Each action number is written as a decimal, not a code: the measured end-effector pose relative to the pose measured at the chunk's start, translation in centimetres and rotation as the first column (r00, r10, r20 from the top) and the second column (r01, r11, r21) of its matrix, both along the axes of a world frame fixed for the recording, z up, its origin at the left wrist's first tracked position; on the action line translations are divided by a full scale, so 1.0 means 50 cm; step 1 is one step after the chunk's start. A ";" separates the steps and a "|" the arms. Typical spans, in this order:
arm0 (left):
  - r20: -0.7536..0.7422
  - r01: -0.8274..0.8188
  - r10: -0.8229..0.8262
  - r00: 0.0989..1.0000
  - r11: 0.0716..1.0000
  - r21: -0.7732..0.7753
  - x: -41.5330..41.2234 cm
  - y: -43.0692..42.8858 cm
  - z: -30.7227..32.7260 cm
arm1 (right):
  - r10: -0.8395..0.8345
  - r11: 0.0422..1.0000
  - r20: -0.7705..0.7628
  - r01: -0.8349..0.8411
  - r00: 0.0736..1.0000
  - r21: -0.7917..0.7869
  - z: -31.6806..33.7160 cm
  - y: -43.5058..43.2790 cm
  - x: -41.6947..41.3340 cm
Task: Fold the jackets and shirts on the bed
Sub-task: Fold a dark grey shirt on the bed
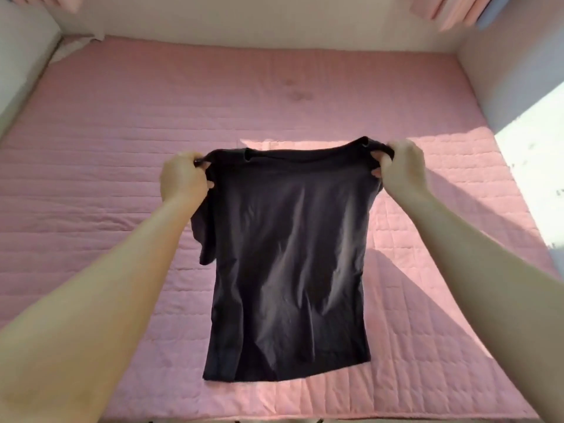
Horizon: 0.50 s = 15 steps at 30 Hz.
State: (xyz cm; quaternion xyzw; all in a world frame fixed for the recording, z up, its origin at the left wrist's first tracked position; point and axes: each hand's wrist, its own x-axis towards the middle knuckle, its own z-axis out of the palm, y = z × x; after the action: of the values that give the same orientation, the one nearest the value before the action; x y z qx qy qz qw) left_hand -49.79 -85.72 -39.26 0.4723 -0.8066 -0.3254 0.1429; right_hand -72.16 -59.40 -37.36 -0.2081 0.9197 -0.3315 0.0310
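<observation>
Holding the dark shirt (287, 239) up over the pink bed (106, 166), I've got my left hand (183, 175) and right hand (403, 167) each gripping a shoulder; its length hangs straight down toward me, hem nearest the bed.

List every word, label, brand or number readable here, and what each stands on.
None can be read.
The dark shirt, gripped at its shoulders by the left hand and the right hand, shows no print or tag.
The pink bed cover bears only quilting.
Faint marks on the sunlit wall at the right are too blurred to read.
</observation>
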 end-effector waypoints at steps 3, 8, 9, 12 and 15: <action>0.027 0.042 -0.043 0.999 0.998 0.044 -0.055 -0.029 -0.072 | 0.018 0.992 0.040 -0.023 0.999 0.125 -0.083 -0.027 -0.054; 0.153 0.188 -0.213 0.965 0.968 0.164 -0.055 0.013 -0.240 | 0.103 0.976 0.319 -0.157 0.942 0.151 -0.249 -0.025 -0.006; 0.161 0.206 -0.238 0.958 0.960 0.192 -0.041 0.030 -0.275 | 0.120 0.968 0.362 -0.189 0.925 0.162 -0.282 -0.019 0.014; 0.190 0.251 -0.313 0.931 0.923 0.291 0.022 0.097 -0.370 | 0.136 0.952 0.477 -0.248 0.869 0.181 -0.365 0.017 0.091; 0.255 0.277 -0.395 0.882 0.875 0.397 0.103 0.166 -0.454 | 0.111 0.939 0.575 -0.274 0.811 0.206 -0.442 0.068 0.168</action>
State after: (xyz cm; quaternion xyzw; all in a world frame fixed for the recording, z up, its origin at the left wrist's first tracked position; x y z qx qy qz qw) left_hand -44.65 -77.41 -61.96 0.3878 -0.8185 -0.4002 -0.1392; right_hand -63.75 -56.02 -59.46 -0.1893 0.8819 -0.2394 0.3592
